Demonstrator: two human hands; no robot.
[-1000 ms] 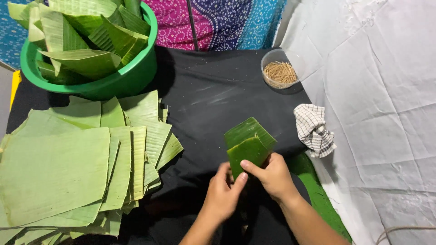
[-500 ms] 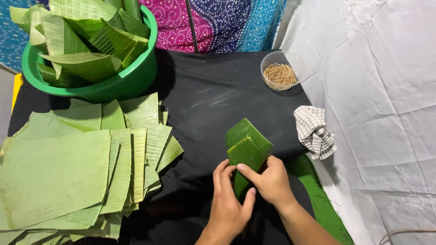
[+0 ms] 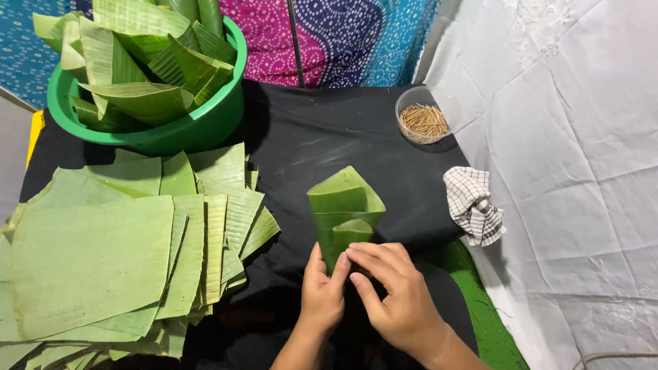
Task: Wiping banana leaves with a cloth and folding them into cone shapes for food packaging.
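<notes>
A folded green banana leaf (image 3: pixel 345 209) stands on the black cloth (image 3: pixel 322 137), shaped like a cone with its open mouth pointing away from me. My left hand (image 3: pixel 322 291) pinches its lower left edge. My right hand (image 3: pixel 394 294) presses its fingers on the lower tip from the right. Both hands grip the leaf's narrow end.
A stack of flat cut banana leaves (image 3: pixel 116 253) lies at the left. A green basin (image 3: pixel 205 123) full of leaf pieces sits at the back left. A clear cup of wooden toothpicks (image 3: pixel 423 120) and a checked cloth (image 3: pixel 473 205) are at the right, by a white sheet (image 3: pixel 569 171).
The leaf has opened from a flat fold into a wider cone shape. Both hands have slid lower, toward its narrow end.
</notes>
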